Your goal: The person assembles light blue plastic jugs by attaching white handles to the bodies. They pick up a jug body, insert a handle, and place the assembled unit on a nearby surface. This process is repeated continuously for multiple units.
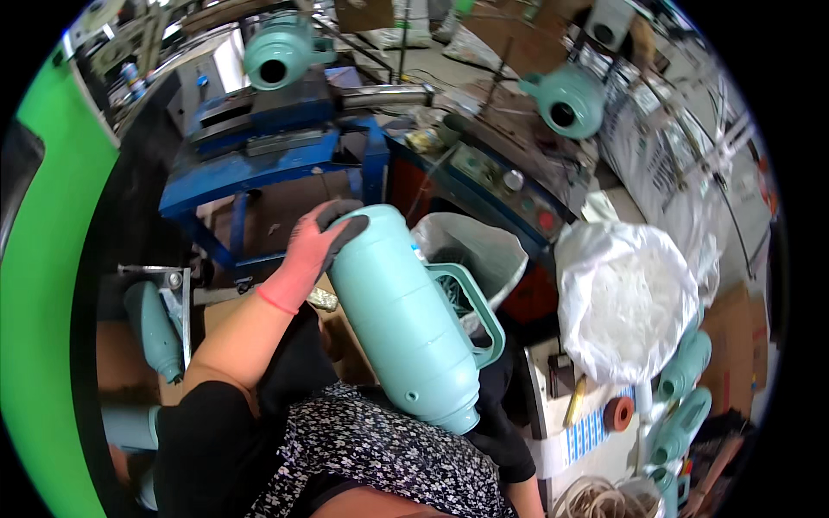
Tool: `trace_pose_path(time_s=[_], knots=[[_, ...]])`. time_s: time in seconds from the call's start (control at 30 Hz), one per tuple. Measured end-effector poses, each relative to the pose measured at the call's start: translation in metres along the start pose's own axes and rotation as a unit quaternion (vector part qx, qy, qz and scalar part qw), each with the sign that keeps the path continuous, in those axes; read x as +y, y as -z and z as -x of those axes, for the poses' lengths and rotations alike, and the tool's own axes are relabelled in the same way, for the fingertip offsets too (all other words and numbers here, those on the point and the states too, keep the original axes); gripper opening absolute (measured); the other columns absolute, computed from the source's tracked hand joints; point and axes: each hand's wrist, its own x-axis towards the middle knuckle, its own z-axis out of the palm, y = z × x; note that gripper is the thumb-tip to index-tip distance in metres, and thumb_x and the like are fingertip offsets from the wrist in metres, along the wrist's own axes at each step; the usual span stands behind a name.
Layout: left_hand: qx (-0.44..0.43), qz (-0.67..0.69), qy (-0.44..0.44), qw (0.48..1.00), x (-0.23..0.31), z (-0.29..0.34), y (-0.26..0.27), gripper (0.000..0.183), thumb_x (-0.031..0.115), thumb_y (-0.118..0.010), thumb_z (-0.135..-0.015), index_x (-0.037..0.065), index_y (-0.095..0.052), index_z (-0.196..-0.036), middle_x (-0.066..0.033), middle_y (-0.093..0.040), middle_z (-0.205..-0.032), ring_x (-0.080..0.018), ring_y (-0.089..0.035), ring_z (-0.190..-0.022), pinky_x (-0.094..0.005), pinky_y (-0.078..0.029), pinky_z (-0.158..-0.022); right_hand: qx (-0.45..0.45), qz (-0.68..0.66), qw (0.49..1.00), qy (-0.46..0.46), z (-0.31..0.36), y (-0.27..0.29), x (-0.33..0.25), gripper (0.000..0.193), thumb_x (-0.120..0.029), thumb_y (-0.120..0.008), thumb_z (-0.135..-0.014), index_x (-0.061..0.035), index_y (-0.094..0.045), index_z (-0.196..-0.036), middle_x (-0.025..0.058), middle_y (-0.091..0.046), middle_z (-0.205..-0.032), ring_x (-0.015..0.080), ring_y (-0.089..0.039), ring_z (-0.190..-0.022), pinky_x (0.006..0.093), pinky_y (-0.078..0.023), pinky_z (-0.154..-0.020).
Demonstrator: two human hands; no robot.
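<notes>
Takes the held teal jug (401, 319) as reference point. Shows, far to its left, a bright green panel (52, 319); nearer, to its lower left, a teal bottle-shaped shell (154, 324) beside a metal frame (186, 315). Shows a blue machine stand (259, 168) beyond its upper left, with a second teal jug (283, 52) above. Grips the jug's upper-left end with the gloved left hand (324, 243), fingers curled over the rim. Holds the jug tilted in front of the body, neck pointing to lower right, handle out to the right. Shows a lined bin (503, 259) behind that handle, thin strips (451, 289) inside. Has the dark-covered right hand (494, 432) at the neck, partly hidden; cannot tell open or closed.

Shows a bag-lined container (596, 354) right of the handle; below it, right of the neck, a desk (622, 449) with a yellow-handled tool (576, 401) and a reddish-brown ring (619, 414).

Judged step: supporting and orienting the jug. Judged to call next for firm left grip, steady neck and handle clear of the bin.
</notes>
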Motion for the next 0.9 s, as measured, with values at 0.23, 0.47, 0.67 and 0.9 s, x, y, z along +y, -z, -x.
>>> trace_pose_path(time_s=[0.23,0.47,0.67,0.9], knots=[[-0.006,-0.468,-0.239,0.851,0.018,-0.074,0.054,0.059,0.029,-0.071,-0.080,0.007,-0.052,-0.131,-0.0163,-0.049,-0.133,-0.0289,-0.049,-0.120,-0.0380,-0.041,-0.101,0.021,0.188,0.973,0.130,-0.119,-0.030,-0.015,0.074,-0.006,-0.070,-0.081,-0.0030,-0.031,-0.143,0.0144,-0.047,-0.136,0.0257,-0.051,-0.120,0.0380,-0.044,-0.097],[0.123,-0.860,-0.294,0.399,0.081,-0.202,0.203,0.069,0.025,-0.073,-0.068,0.023,-0.048,-0.133,-0.0095,-0.045,-0.132,-0.0311,-0.043,-0.120,-0.0420,-0.039,-0.100,0.005,-0.079,0.994,0.076,-0.197,-0.079,-0.043,0.064,-0.001,-0.058,-0.088,-0.0058,-0.029,-0.144,0.0136,-0.043,-0.140,0.0262,-0.048,-0.124,0.0396,-0.042,-0.102],[0.240,-0.612,-0.376,0.653,0.108,0.007,0.163,0.052,0.016,-0.076,-0.065,0.006,-0.060,-0.114,-0.0180,-0.046,-0.129,-0.0367,-0.044,-0.117,-0.0441,-0.037,-0.100,0.063,-0.016,0.985,0.162,-0.235,-0.064,-0.062,0.053,-0.008,-0.046,-0.096,-0.0052,-0.028,-0.145,0.0137,-0.043,-0.139,0.0240,-0.045,-0.126,0.0380,-0.040,-0.103],[0.465,-0.532,-0.378,0.598,0.057,0.167,0.224,0.068,0.009,-0.077,-0.072,0.004,-0.039,-0.129,-0.0203,-0.044,-0.132,-0.0370,-0.046,-0.119,-0.0460,-0.040,-0.099,0.026,0.102,0.956,0.272,-0.394,-0.170,-0.120,0.065,0.004,-0.044,-0.088,-0.0019,-0.020,-0.148,0.0213,-0.050,-0.131,0.0275,-0.054,-0.116,0.0367,-0.047,-0.094]])
